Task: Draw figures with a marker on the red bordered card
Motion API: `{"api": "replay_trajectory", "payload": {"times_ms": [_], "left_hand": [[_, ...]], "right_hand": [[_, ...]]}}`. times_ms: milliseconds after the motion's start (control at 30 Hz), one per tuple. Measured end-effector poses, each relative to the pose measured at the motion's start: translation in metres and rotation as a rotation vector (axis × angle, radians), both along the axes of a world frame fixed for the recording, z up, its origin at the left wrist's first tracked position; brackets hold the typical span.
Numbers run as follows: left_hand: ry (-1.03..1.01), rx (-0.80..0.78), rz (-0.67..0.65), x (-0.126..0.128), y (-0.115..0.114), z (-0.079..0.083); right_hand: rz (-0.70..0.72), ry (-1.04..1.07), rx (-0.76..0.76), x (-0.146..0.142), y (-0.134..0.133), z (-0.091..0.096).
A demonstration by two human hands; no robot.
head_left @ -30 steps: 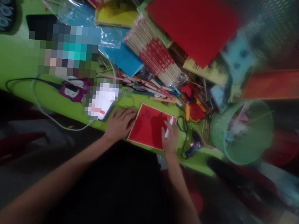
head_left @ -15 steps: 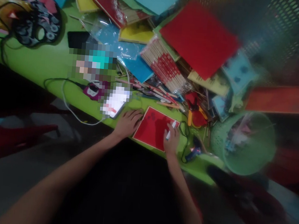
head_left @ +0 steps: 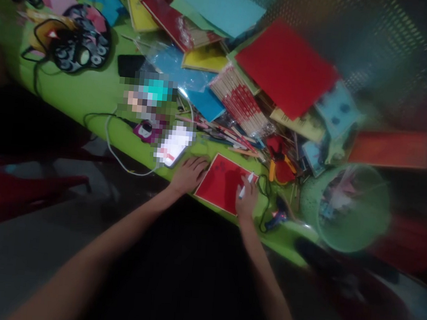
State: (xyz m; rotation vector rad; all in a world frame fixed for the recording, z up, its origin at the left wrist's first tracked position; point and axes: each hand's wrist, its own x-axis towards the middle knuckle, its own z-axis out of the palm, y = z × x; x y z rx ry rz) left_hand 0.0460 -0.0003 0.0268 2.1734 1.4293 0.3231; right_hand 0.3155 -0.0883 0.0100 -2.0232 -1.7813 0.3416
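A red square card (head_left: 216, 187) with a pale border lies flat at the near edge of the green table. Small dark marks show near its upper left corner. My left hand (head_left: 190, 174) rests at the card's left edge with its fingers stretched out. On the right side of the card is my right hand (head_left: 246, 199), its fingers closed round a white pen (head_left: 248, 184). The pen's tip points up and away; no contact between tip and card is visible. A lit phone (head_left: 174, 145) with a white cable lies just beyond my left hand.
Thin sticks (head_left: 233, 139) and orange-handled pliers (head_left: 283, 163) lie behind the card. A blue glue gun (head_left: 278, 216) and its dark cord sit to the right, beside a green basket (head_left: 355, 207). Coloured sheets, including a red sheet (head_left: 287, 67), pile up at the back. A patterned mask (head_left: 85, 39) lies far left.
The whole view has shifted, so the table's left side sits further right in the picture. Both hands keep their places at the card, and the pen stays in my right hand.
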Motion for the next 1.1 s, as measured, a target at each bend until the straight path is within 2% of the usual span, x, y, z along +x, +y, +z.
{"api": "replay_trajectory", "payload": {"times_ms": [233,333,467,567,667,933,1100], "left_hand": [[0.029,0.056,0.127,0.004,0.004,0.004],[0.044,0.085,0.179,0.009,0.020,0.009],[0.064,0.108,0.219,0.007,0.052,0.011],[0.082,0.106,0.212,-0.001,0.072,0.009],[0.106,0.107,0.180,-0.005,0.082,0.006],[0.162,0.133,0.109,0.011,0.091,0.007],[0.198,0.147,0.084,0.019,0.096,0.004]], "right_hand": [[-0.026,-0.033,0.021,-0.001,0.001,-0.003],[-0.022,-0.023,-0.011,0.000,0.000,-0.004],[-0.020,-0.025,-0.028,0.000,-0.001,-0.005],[-0.010,-0.031,-0.024,0.001,-0.001,-0.006],[-0.009,-0.040,-0.038,0.001,-0.002,-0.007],[0.012,-0.072,0.047,0.001,-0.001,-0.010],[0.005,-0.098,0.030,0.000,-0.001,-0.009]]}}
